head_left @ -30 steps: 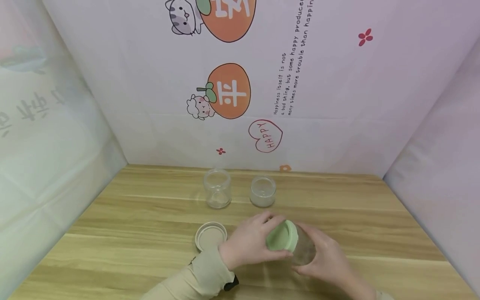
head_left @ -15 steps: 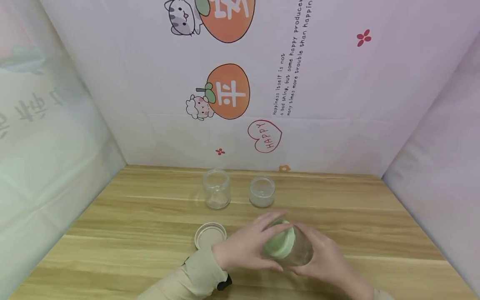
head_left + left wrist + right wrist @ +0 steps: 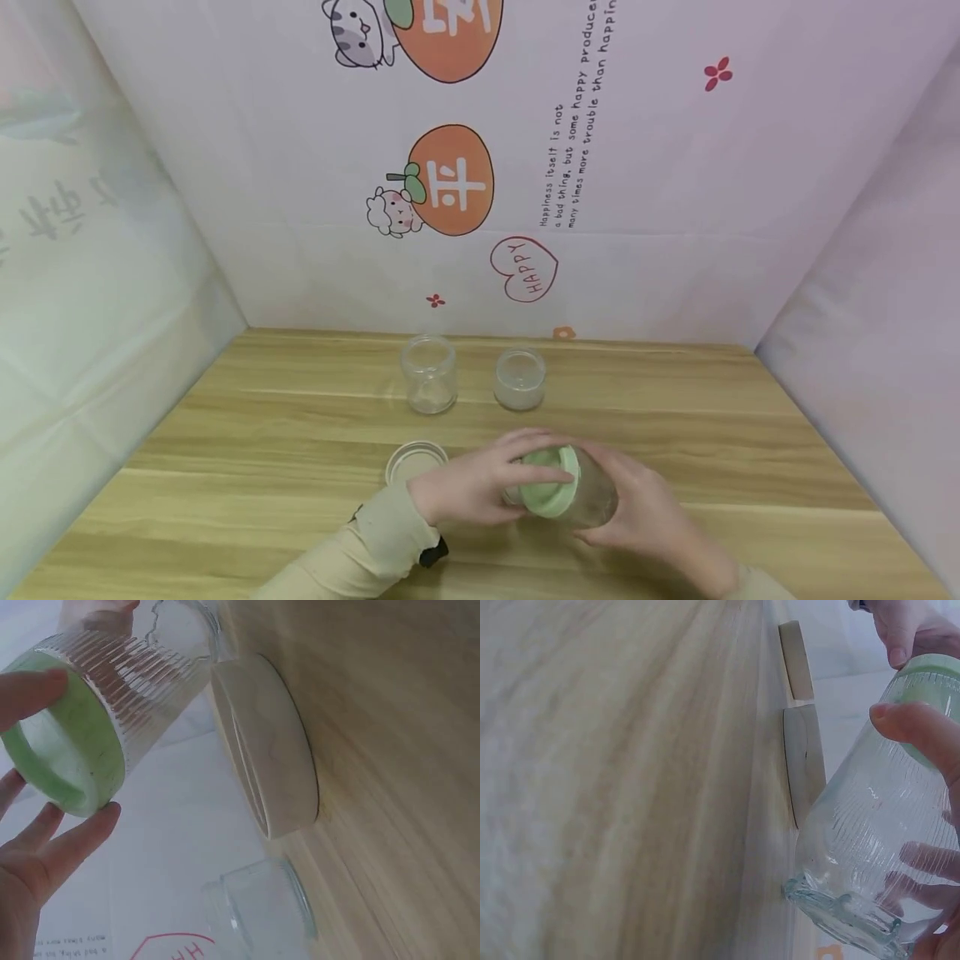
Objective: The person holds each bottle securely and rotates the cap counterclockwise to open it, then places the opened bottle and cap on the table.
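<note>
A ribbed clear glass jar (image 3: 597, 493) with a light green lid (image 3: 542, 502) is tilted above the table. My right hand (image 3: 648, 510) grips the jar's body, its fingers showing through the glass in the right wrist view. On the lid is my left hand (image 3: 476, 481), its fingers spread round the rim (image 3: 97, 739). The jar's base (image 3: 847, 915) points down toward the wood in the right wrist view. Beside the left sleeve lies a pale round lid (image 3: 415, 463), partly covered by the arm. A second pale lid (image 3: 804, 761) lies close to the jar.
At the back of the wooden table (image 3: 675, 417) stand a taller clear jar (image 3: 429, 375) and a shorter clear jar (image 3: 520, 380), neither with a lid on. White printed cloth (image 3: 637, 275) walls the back and both sides.
My left hand has shifted its fingers round the green lid and moved slightly left. The lidded jar has shifted a little left, still in my right hand.
</note>
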A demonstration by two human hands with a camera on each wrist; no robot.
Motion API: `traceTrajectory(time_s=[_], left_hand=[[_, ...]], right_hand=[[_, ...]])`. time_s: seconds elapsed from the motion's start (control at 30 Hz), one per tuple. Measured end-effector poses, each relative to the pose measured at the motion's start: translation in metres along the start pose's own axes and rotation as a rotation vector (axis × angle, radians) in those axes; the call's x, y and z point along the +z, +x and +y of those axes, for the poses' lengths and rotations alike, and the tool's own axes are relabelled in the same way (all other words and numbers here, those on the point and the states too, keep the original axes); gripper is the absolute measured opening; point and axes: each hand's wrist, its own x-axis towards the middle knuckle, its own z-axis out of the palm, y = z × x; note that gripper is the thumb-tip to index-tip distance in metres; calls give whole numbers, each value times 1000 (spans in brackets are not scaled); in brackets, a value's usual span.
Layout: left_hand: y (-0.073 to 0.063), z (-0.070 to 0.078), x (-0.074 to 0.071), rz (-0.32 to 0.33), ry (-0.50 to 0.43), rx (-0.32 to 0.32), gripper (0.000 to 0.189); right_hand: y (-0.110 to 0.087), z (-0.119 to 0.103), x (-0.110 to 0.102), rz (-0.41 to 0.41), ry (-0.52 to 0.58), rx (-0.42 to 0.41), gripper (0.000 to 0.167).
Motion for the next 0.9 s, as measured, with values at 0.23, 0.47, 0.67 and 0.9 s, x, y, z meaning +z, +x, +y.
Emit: traceTrajectory(time_s=[0.23, 0.47, 0.67, 0.9], left_hand=[[-2, 1, 1, 7, -1, -68, 62], [-5, 5, 5, 34, -12, -130, 67], [-2, 10, 7, 35, -80, -238, 70], [-1, 13, 8, 40, -96, -329, 72]], right_hand=[[1, 2, 2, -3, 5, -34, 109], [1, 4, 2, -21, -7, -54, 106], [-1, 5, 4, -16, 23, -50, 103], [0, 6, 4, 6, 13, -33, 101]])
